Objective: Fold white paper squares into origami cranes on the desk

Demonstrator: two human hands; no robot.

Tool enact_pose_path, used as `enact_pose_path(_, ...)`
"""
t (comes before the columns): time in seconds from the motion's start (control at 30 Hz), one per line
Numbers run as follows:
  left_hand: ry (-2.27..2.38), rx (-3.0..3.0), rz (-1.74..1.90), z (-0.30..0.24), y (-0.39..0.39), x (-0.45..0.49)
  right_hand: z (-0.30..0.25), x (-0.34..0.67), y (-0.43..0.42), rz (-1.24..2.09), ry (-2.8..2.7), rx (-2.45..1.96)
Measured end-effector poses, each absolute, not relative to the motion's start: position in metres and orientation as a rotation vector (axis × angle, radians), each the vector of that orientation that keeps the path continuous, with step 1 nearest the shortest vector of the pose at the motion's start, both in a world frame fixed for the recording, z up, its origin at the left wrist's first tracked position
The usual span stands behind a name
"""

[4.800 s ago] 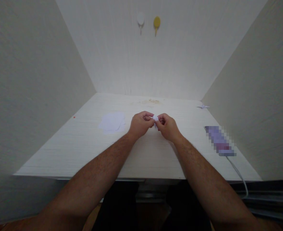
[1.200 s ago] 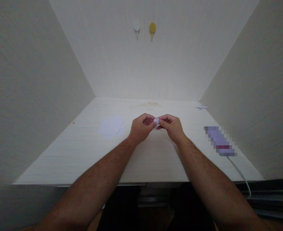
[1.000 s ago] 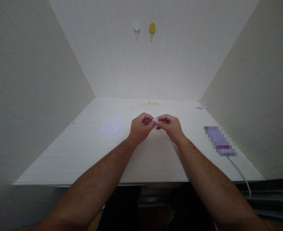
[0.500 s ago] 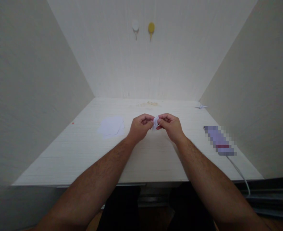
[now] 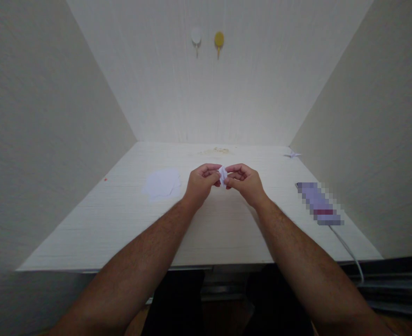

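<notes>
Between my two hands, above the middle of the white table, is a small piece of folded white paper (image 5: 223, 176). My left hand (image 5: 202, 183) pinches its left side with thumb and fingers. On the right side my right hand (image 5: 246, 182) grips it the same way, fingertips close to those of the left. Several folds show on the paper, but the fingers cover part of it. Left of my left hand lies a loose stack of white paper sheets (image 5: 162, 183).
A folded white paper figure (image 5: 292, 155) rests at the table's back right corner. Nearer on the right lies a blurred-out phone (image 5: 318, 205) with a white cable (image 5: 347, 249) running off the front edge. White (image 5: 196, 36) and yellow hooks (image 5: 219, 39) hang on the back wall.
The folded paper has turned between my fingers and shifted slightly left, showing a different side. Both hands keep hold of it; the other things lie as before.
</notes>
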State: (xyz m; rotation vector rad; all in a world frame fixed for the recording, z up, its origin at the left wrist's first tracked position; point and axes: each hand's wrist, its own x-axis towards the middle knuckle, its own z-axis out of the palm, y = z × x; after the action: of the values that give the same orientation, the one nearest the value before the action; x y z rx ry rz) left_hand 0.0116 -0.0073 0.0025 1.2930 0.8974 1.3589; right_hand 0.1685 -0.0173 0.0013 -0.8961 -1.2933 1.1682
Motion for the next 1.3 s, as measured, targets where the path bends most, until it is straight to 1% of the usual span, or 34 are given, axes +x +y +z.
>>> enact_pose_path(0.3,0.854,1.267,1.344,0.0005,-0.0060,0.0120,-0.0029,0.1651,-0.0175,1.099,-1.365,-0.929)
enact_pose_path(0.53,0.969,1.409,1.317,0.0013,-0.0069,0.0112,0.0011,0.1657,-0.0195,0.841,-1.414,-1.054)
enact_pose_path(0.63,1.003,1.441,1.276,0.0033,-0.0089,0.0124,0.0030,0.1671,-0.0198,0.778,-1.415,-1.079)
enact_pose_path(0.77,0.976,1.431,1.193,0.0035,-0.0100,0.0134,0.0029,0.1694,-0.0167,0.836,-1.351,-1.071)
enact_pose_path(0.93,0.903,1.391,1.174,0.0021,-0.0100,0.0123,0.0015,0.1716,-0.0140,0.951,-1.315,-1.051)
enact_pose_path(1.13,0.822,1.346,1.157,0.0016,-0.0109,0.0119,0.0029,0.1707,-0.0139,0.963,-1.298,-1.028)
enact_pose_path(1.3,0.852,1.363,1.162,0.0038,-0.0131,0.0142,0.0032,0.1702,-0.0138,0.961,-1.306,-1.006)
